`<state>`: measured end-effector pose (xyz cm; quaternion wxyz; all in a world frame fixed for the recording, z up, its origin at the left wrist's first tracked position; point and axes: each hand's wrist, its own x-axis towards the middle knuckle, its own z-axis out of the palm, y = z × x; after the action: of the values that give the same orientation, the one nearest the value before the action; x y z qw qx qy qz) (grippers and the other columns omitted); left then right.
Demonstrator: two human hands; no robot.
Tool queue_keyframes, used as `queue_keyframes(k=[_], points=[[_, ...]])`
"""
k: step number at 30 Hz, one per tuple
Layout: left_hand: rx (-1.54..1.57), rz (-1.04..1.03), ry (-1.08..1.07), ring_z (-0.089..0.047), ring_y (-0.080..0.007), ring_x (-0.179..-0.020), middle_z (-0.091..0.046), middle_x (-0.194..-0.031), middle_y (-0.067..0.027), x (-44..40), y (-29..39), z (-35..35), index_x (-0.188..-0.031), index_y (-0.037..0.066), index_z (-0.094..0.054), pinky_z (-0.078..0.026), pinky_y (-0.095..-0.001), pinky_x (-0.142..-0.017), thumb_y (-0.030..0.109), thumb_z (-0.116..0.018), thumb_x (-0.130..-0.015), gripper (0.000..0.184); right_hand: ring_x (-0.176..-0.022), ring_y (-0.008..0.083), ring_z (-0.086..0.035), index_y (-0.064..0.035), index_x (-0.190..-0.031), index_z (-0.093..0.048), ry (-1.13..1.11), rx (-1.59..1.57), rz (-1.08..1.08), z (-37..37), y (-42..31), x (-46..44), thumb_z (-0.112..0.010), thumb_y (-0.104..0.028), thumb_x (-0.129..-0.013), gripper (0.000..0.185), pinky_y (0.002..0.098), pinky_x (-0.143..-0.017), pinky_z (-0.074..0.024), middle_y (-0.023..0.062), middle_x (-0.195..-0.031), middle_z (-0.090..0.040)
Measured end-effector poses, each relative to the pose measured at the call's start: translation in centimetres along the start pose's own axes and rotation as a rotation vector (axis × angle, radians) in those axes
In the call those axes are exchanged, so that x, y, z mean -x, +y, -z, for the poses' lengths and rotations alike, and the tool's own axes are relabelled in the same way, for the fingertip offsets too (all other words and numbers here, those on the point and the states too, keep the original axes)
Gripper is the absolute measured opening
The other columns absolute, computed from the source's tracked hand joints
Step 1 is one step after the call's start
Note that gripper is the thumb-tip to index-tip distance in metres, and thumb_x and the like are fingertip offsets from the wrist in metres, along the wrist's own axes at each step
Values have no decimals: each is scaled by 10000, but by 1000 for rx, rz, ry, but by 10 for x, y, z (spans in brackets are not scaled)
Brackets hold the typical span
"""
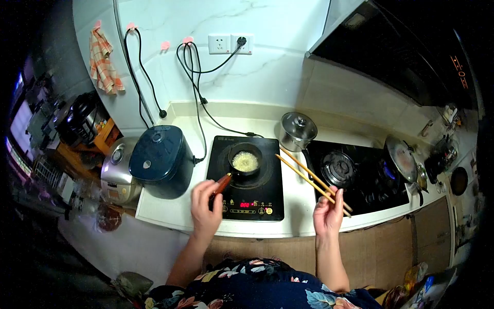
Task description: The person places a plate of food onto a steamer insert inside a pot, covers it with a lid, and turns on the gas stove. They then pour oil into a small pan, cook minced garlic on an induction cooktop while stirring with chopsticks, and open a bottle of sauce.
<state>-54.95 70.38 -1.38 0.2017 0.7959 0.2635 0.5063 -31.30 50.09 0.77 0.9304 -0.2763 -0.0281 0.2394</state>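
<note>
My left hand (pixel 207 207) is closed around the brown handle of a small black pan (pixel 246 173). That pan sits on a black induction cooker (pixel 271 198) with a lit red display, and bubbly pale yellow food or liquid (pixel 245 161) fills its bottom. Off to the right, my right hand (pixel 328 212) grips a pair of chopsticks (pixel 307 176). Their tips point up and left, slightly apart, past the cooker's right edge and clear of the pan.
A lidded steel pot (pixel 298 132) stands behind the cooker. On the right, a black gas stove (pixel 360 194) has a blue flame under a tilted-looking wok (pixel 401 157). A dark blue rice cooker (pixel 160 159) and a silver cooker (pixel 119 170) stand left. Cords (pixel 198 98) hang along the wall.
</note>
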Motion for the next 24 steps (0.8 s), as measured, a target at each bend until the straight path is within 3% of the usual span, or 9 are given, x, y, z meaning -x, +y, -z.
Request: queue_keyframes(k=[4, 6, 9, 11, 13, 16, 19, 20, 24], points=[[413, -82, -478, -592, -298, -1089, -562, -1204, -170, 13, 29, -19, -1201, 20, -597, -519, -375, -891, 113, -726, -832, 402, -649, 125, -613, -30, -980, -653, 37, -222, -271, 5, 29, 39, -553, -277, -996, 267, 195, -550, -536, 74, -819, -644], [760, 148, -698, -525, -302, -1231, -513, -1325, -179, 28, 46, -44, -1355, 14, -478, -476, -403, -1015, 166, -709, -871, 558, -698, 141, -645, -35, -1007, -653, 31, -273, -384, 1, 46, 62, -514, -272, -1012, 274, 216, -605, -574, 92, -845, -655], [1112, 134, -823, -463, -300, -1306, -469, -1380, -193, 55, 41, -97, -1457, -21, -299, -409, -429, -1091, 369, -604, -942, 714, -845, 180, -685, -29, -1095, -604, 78, -252, -388, 2, 70, 87, -476, -260, -1020, 274, 279, -741, -599, 119, -958, -678], [1322, 290, -895, -451, -296, -1317, -461, -1398, -208, 48, 60, -100, -1446, -31, -315, -393, -415, -1101, 384, -509, -990, 646, -963, 203, -685, -18, -1135, -564, 239, -196, -377, -13, 74, 107, -448, -248, -1027, 279, 320, -850, -593, 118, -1030, -682], [1500, 389, -954, -447, -288, -1317, -465, -1397, -207, 52, 67, -109, -1438, -32, -327, -403, -397, -1086, 377, -413, -1032, 583, -963, 205, -685, -16, -1128, -565, 227, -236, -346, 5, 76, 117, -459, -248, -1023, 276, 319, -839, -596, 114, -1071, -672], [1623, 514, -1132, -490, -267, -1277, -496, -1368, -199, 68, 73, -115, -1373, -39, -409, -426, -393, -1068, 376, -230, -1068, 545, -907, 196, -686, -16, -1121, -565, 299, -232, -307, 15, 66, 129, -495, -253, -1008, 272, 305, -783, -602, 93, -1063, -664], [1633, 667, -1216, -530, -274, -1235, -531, -1330, -202, 85, 85, -120, -1327, -42, -449, -447, -399, -1052, 391, -178, -1067, 574, -846, 175, -677, -19, -1111, -571, 345, -193, -266, 23, 55, 142, -529, -252, -991, 266, 280, -728, -601, 75, -1000, -663], [1664, 670, -1175, -568, -227, -1186, -588, -1263, -172, 89, 90, -120, -1329, -49, -473, -458, -355, -1033, 358, -229, -1078, 537, -887, 187, -672, -18, -1125, -573, 230, -182, -328, 48, 50, 144, -565, -260, -976, 284, 294, -784, -588, 72, -1029, -661], [1488, 773, -1148, -642, -263, -1053, -650, -1142, -193, 73, 119, -112, -1183, -51, -564, -535, -381, -923, 319, -182, -1061, 546, -1027, 188, -626, -45, -1153, -590, 191, -181, -271, 51, 40, 144, -572, -263, -978, 280, 317, -901, -536, 92, -1145, -633]])
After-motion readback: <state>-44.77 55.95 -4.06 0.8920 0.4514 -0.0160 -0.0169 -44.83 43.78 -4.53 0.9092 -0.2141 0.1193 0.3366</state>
